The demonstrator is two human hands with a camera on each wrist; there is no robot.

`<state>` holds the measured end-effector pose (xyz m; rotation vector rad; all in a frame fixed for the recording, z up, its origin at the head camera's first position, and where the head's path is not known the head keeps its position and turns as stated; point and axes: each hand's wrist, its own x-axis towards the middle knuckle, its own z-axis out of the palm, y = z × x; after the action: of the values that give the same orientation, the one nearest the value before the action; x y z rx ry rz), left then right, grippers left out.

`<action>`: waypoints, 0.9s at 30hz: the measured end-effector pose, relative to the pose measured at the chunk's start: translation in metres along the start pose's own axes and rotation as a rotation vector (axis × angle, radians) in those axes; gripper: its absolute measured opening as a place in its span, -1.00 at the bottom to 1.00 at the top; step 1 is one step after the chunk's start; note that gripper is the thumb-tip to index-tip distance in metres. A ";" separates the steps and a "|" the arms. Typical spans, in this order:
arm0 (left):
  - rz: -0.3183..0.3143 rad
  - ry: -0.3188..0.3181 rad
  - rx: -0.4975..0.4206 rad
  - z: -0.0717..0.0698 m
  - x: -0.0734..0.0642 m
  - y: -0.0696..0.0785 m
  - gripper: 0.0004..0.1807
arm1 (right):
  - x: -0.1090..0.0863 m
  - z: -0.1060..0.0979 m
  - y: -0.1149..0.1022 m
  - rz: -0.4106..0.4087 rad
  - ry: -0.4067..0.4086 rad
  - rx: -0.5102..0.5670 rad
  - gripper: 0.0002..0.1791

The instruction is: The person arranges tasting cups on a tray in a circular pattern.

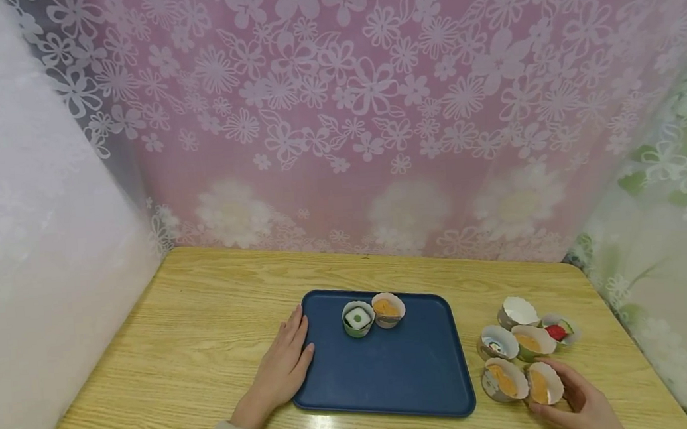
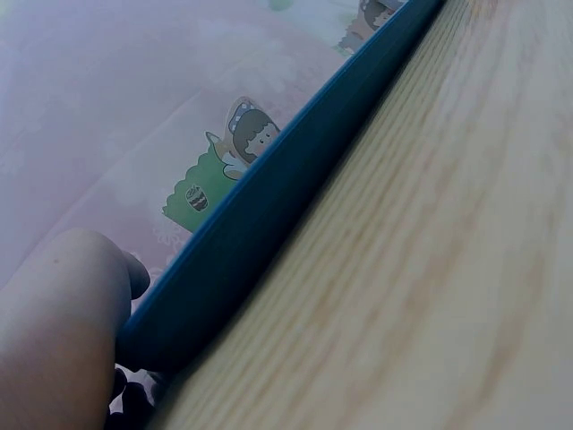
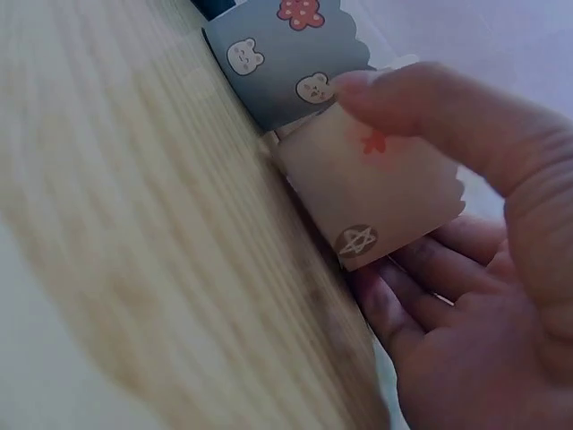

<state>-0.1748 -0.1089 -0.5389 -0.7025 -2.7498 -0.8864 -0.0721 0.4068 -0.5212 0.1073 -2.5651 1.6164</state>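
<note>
My left hand (image 1: 279,365) rests with its fingers along the left rim of a dark blue tray (image 1: 385,381). Two printed paper baking cups stand in the tray's far part: one (image 1: 357,320) holds a white square piece with a green dot, the other (image 1: 389,311) something orange. To the right of the tray, my right hand (image 1: 583,397) grips a beige paper cup (image 3: 367,193) between thumb and fingers, close over the tabletop. Orange filling shows inside it. Right beside it stands another cup with orange filling (image 1: 503,381), its grey side printed with bear faces.
Several more paper cups cluster behind the right hand: a white-lined one (image 1: 519,311), a bluish one (image 1: 498,343), one with orange filling (image 1: 532,343) and one with a red and green piece (image 1: 560,330). A flowered curtain (image 1: 374,139) hangs behind the wooden table (image 1: 168,360).
</note>
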 end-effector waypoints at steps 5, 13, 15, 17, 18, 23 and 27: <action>0.016 0.014 0.000 0.000 -0.001 -0.001 -0.40 | 0.000 -0.003 0.000 -0.079 0.000 0.092 -0.26; 0.029 0.026 -0.008 0.000 -0.001 0.000 -0.40 | 0.002 -0.009 -0.018 -0.136 -0.006 0.042 -0.23; 0.029 0.026 -0.008 0.000 -0.001 0.000 -0.40 | 0.003 -0.012 -0.024 -0.136 0.003 0.059 -0.21; 0.028 0.029 -0.005 -0.001 -0.001 0.001 -0.40 | 0.004 -0.014 -0.032 -0.114 0.017 0.028 -0.21; 0.028 0.031 -0.004 -0.001 -0.001 0.001 -0.40 | 0.005 -0.015 -0.036 -0.100 0.025 0.006 -0.21; 0.027 0.038 -0.001 0.000 0.000 0.002 -0.39 | 0.015 -0.016 -0.056 -0.059 0.038 -0.169 -0.21; 0.026 0.036 0.000 0.000 0.000 0.002 -0.39 | 0.024 -0.013 -0.070 -0.087 0.011 -0.164 -0.19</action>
<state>-0.1737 -0.1079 -0.5382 -0.7139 -2.7034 -0.8844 -0.0870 0.3880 -0.4498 0.1930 -2.6331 1.3672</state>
